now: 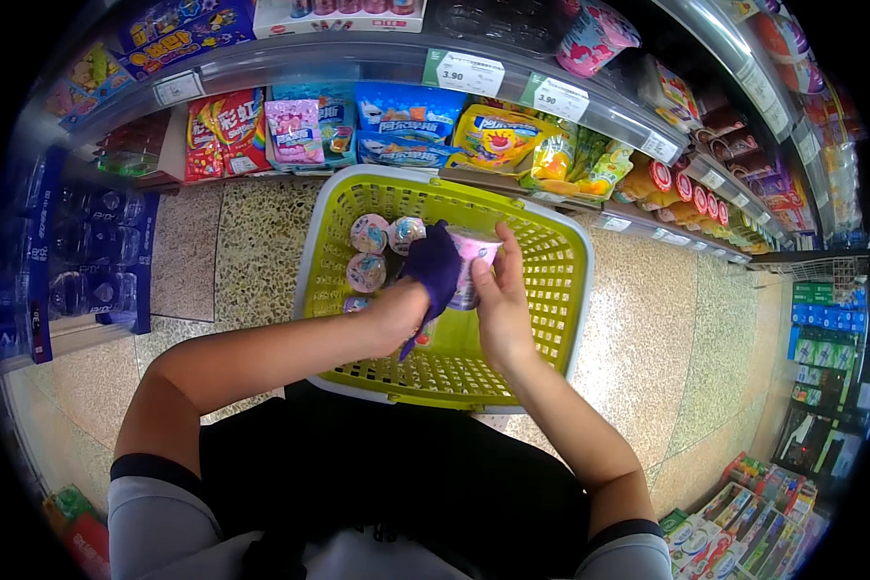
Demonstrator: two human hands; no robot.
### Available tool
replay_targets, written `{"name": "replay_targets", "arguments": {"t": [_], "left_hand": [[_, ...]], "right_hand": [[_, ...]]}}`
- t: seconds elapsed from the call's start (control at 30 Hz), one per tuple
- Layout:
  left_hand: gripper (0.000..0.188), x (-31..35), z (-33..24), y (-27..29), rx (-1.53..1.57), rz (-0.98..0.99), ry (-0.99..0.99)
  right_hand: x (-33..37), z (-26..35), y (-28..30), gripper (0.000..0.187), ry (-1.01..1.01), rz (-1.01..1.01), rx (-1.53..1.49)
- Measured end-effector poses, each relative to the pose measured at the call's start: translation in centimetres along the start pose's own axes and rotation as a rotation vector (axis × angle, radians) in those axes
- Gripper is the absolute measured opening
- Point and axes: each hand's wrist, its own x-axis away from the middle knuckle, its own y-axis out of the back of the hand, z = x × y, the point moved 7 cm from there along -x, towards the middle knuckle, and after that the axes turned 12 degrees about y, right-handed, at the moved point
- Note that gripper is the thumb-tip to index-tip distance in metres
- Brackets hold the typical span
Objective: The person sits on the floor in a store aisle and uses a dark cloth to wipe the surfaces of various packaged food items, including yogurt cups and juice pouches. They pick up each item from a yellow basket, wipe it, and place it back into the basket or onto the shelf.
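Over a lime-green basket (563,290) with a pale rim, my right hand (505,314) grips a pink plastic cup (476,249) by its side, thumb in front. My left hand (408,311) is closed on a purple cloth (429,266), which bunches up against the cup's left side. Most of the left fingers are hidden behind the cloth and wrist. Several similar cups (366,273) with pale pink round lids stand in the basket's left part, one of them partly covered by my left forearm.
Beyond the basket runs a low shelf with bagged sweets (409,114), a yellow bag (498,135) and red-capped packs (681,191). Above it, another pink cup (597,39) stands on a shelf. A blue display rack (92,251) is at the left. Boxed goods (735,522) fill the lower right.
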Motion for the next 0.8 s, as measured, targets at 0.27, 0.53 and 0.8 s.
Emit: {"name": "replay_targets", "arguments": {"t": [0.27,0.53,0.8], "left_hand": [[0.038,1.5,-2.1,0.1,-0.075,-0.143,-0.052],[0.038,0.9,-2.4,0.8,-0.067,-0.127,-0.055],[0.037,0.3,-1.8,1.5,-0.053,-0.137,-0.064]], "right_hand": [[1.6,1.3,-1.7,0.061,-0.15,-0.1,-0.297],[0.7,0.7,-0.5,0.058,-0.197,-0.053,-0.22],[0.2,0.2,-0.1,0.057,-0.19,0.039,-0.235]]}}
